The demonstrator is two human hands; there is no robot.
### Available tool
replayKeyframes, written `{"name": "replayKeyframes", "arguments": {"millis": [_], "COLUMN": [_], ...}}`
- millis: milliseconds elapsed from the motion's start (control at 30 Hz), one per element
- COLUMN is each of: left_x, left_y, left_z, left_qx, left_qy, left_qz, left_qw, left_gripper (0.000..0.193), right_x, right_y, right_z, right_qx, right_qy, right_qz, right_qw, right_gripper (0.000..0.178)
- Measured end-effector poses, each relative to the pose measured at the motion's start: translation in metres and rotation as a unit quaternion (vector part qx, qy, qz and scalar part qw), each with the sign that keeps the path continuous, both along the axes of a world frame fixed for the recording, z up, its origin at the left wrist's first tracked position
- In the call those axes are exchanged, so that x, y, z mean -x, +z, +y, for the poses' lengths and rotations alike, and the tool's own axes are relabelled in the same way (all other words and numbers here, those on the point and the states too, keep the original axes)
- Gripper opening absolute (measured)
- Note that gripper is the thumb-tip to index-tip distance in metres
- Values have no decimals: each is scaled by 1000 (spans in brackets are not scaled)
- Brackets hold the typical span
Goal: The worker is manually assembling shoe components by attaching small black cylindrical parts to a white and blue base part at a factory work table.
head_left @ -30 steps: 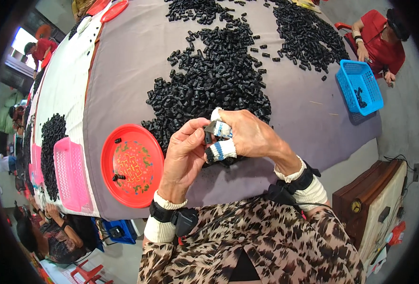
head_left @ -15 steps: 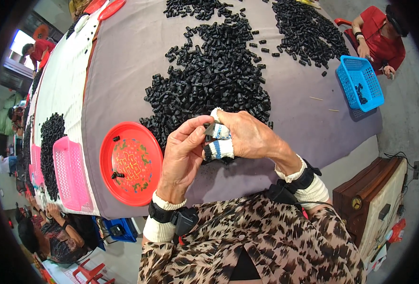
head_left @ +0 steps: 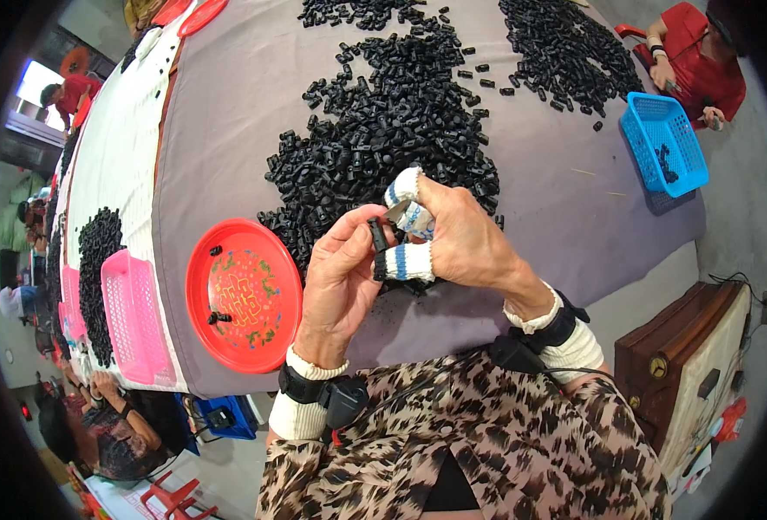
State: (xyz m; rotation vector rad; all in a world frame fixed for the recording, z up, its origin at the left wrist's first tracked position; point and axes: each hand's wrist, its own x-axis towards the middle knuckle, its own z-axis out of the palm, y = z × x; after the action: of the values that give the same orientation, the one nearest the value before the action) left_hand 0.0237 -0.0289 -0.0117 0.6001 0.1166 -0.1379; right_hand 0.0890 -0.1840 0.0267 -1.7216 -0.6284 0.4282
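My left hand is closed, pinching a small black plastic part between thumb and fingertips. Close against it, my right hand wears white cloth finger sleeves with blue stripes. A small flat grey blade sticks out from its pinched thumb and forefinger, just above the black part. Both hands are over the near edge of a big heap of similar black parts. Left of my left hand lies a round red plate with a few black parts on it.
A blue basket holding some black parts stands at the right, near a person in red. More black parts are heaped at the far right. Left are a pink basket and another heap. Two thin sticks lie on the grey cloth.
My right thumb and forefinger have lifted with the blade, away from my left fingertips. The black part in my left hand now shows more plainly.
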Motion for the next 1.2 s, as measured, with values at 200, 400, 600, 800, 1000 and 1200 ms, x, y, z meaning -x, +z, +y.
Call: {"name": "replayKeyframes", "arguments": {"millis": [200, 400, 600, 800, 1000, 1200], "left_x": [0, 0, 2, 1, 3, 4], "left_y": [5, 6, 13, 18, 14, -1], "left_z": [-5, -4, -2, -3, -1, 2], "left_qx": [-21, -37, -104, -136, -181, -100], "left_qy": [22, 23, 24, 37, 37, 31], "left_qz": [1, -5, -2, 33, 25, 22], "left_qw": [1000, 999, 994, 989, 983, 994], "left_gripper": [23, 23, 26, 28, 26, 30], "right_x": [3, 5, 5, 7, 6, 5], "right_y": [-9, -4, -4, -7, -10, -8], "right_z": [2, 3, 4, 5, 6, 4], "right_qx": [-69, -91, -71, -73, -61, -46], "right_qy": [-3, 10, 10, 2, -7, -7], "right_qz": [-49, -45, -67, -79, -124, -109], "right_qw": [996, 995, 995, 994, 990, 993], "right_gripper": [38, 33, 31, 30, 29, 30]}}
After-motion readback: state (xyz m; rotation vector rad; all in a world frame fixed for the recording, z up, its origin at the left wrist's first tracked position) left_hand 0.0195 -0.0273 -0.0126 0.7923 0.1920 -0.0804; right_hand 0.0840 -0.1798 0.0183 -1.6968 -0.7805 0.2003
